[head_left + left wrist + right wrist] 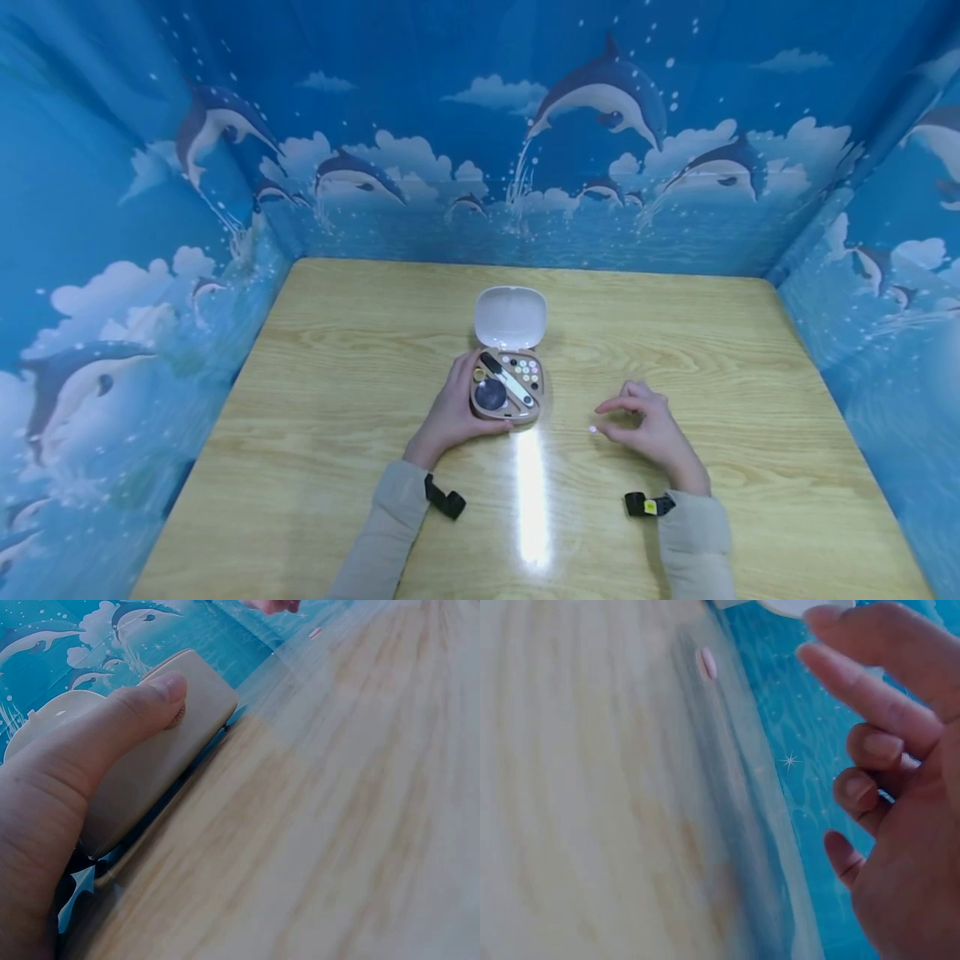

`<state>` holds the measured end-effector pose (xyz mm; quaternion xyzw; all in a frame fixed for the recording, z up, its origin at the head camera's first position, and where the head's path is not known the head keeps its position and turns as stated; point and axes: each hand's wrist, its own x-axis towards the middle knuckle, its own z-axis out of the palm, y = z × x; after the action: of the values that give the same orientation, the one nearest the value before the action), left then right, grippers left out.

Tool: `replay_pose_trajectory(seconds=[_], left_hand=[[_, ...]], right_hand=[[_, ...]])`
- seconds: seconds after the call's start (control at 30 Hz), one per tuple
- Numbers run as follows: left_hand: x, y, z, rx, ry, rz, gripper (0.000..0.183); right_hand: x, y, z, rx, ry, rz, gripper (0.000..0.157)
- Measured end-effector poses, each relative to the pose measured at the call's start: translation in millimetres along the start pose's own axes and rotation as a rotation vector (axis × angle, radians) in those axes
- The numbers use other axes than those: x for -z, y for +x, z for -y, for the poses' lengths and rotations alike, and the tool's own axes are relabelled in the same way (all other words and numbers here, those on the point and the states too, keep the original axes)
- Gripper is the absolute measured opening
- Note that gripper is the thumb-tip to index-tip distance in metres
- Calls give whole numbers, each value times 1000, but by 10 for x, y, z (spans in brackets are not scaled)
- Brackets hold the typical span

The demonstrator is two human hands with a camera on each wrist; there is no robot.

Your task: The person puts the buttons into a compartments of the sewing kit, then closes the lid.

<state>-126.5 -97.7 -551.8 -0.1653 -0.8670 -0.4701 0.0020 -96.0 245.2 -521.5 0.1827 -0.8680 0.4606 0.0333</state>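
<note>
My left hand [448, 414] grips a small beige case [543, 392] by its left side, with the thumb [154, 697] along its front wall. The white lid [511, 318] stands raised at the back. Inside lie a long white tool with a black end [510, 382], a dark round piece [491, 395], a gold ring-like piece [478, 375] and several small white and black buttons [525, 367]. To the right, a tiny pale pink disc [592, 429] lies on the table. Close beside it hovers my right hand [651, 427], thumb and index finger parted, holding nothing.
The wooden table [360, 350] carries a bright strip of reflected light [531, 500] in front of the case. Blue curtains [420, 92] printed with dolphins hang along its back and both sides. Each wrist wears a black camera strap.
</note>
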Motion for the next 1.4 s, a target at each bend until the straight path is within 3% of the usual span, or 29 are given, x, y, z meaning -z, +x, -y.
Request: replay_pose_trajectory(seconds=[0.27, 0.33, 0.47, 0.6, 1.07, 1.4], left_hand=[[-3, -1, 7, 8, 11, 0, 134], [-4, -2, 12, 8, 13, 2, 134], [3, -2, 8, 9, 12, 1, 134], [14, -2, -3, 17, 17, 2, 134], [16, 0, -21, 13, 12, 2, 134], [7, -4, -10, 10, 20, -1, 134]], right_hand=[[-17, -81, 4, -54, 13, 46, 32], [-16, -101, 69, -47, 21, 63, 31], [-53, -130, -17, -2, 3, 80, 34], [-94, -135, -192, 44, -28, 66, 34], [-159, -123, -221, 111, -41, -11, 27], [-201, -97, -252, 108, -28, 0, 28]])
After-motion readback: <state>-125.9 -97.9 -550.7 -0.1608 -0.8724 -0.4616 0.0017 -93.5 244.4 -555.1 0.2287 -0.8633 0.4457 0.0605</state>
